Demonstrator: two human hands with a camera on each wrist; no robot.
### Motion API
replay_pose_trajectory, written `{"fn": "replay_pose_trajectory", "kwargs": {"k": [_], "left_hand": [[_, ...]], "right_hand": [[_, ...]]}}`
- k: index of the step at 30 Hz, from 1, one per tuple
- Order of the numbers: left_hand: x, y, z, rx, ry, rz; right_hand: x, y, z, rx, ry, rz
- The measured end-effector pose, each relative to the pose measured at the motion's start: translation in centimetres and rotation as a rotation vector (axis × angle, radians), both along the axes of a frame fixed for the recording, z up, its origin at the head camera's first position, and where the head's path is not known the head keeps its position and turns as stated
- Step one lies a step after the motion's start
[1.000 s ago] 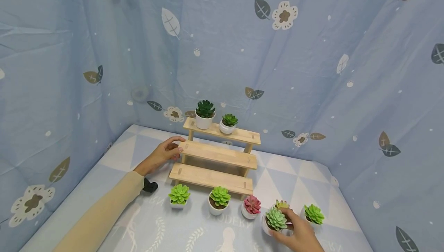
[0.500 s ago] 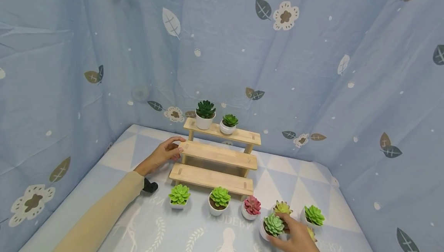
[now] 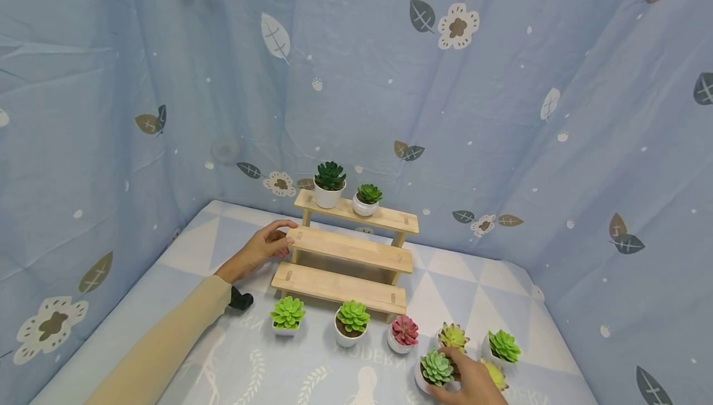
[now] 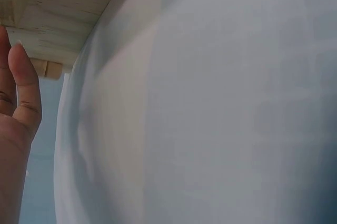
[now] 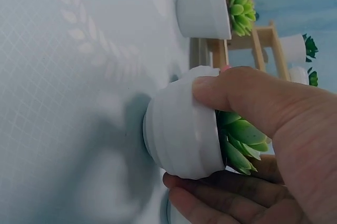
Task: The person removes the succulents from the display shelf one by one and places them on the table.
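My right hand (image 3: pixel 470 380) holds a pale green succulent (image 3: pixel 437 366) in a white pot (image 5: pixel 181 129), with the thumb on one side of the pot and fingers on the other. In the right wrist view the pot's base is just off the tabletop or touching it; I cannot tell which. The left hand (image 3: pixel 266 245) grips the left end of the middle tier of a three-tier wooden plant stand (image 3: pixel 351 249). Fingers (image 4: pixel 25 81) show beside the stand's wood in the left wrist view. On its top tier stand a dark green succulent (image 3: pixel 330 176) and a smaller green succulent (image 3: pixel 367 197).
In front of the stand are two bright green succulents, left (image 3: pixel 287 314) and middle (image 3: pixel 352 318), and a red succulent (image 3: pixel 405 330). Around the right hand stand two yellowish succulents (image 3: pixel 453 335) and another green one (image 3: pixel 504 346). A black object (image 3: pixel 241 299) lies by the left sleeve.
The right hand and the pale green succulent have moved slightly left and toward me, uncovering the yellowish succulents. My left hand and the stand have stayed put.
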State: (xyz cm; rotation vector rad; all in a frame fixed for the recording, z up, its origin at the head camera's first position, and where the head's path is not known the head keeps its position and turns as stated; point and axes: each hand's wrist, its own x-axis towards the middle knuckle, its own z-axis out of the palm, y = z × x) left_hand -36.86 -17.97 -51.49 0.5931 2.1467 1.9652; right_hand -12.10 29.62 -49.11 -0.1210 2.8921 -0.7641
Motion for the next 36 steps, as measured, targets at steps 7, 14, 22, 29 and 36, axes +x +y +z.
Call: {"fn": "replay_pose_trajectory", "kwargs": {"k": [7,14,22,29,36], "left_hand": [[0.0,-0.1,-0.2,-0.003,0.012,-0.001],[0.1,0.0,-0.1,-0.001,0.002,-0.002],[-0.3,-0.1,-0.3,0.005,0.016,0.007],[-0.2,-0.1,-0.2,0.005,0.019,0.010],[-0.1,0.0,-0.2,0.002,0.011,0.011]], "right_hand": [[0.0,-0.3,-0.2,-0.010,-0.032,-0.046],[0.2,-0.5,0.6,-0.036,-0.061,-0.084],[0.5,0.3,3.5,-0.071,0.020,0.006],[-1.0,-0.2,5.6,-0.160,0.162,-0.064],[-3.4,-0.1,5.7,-0.191,0.368,-0.014]]}}
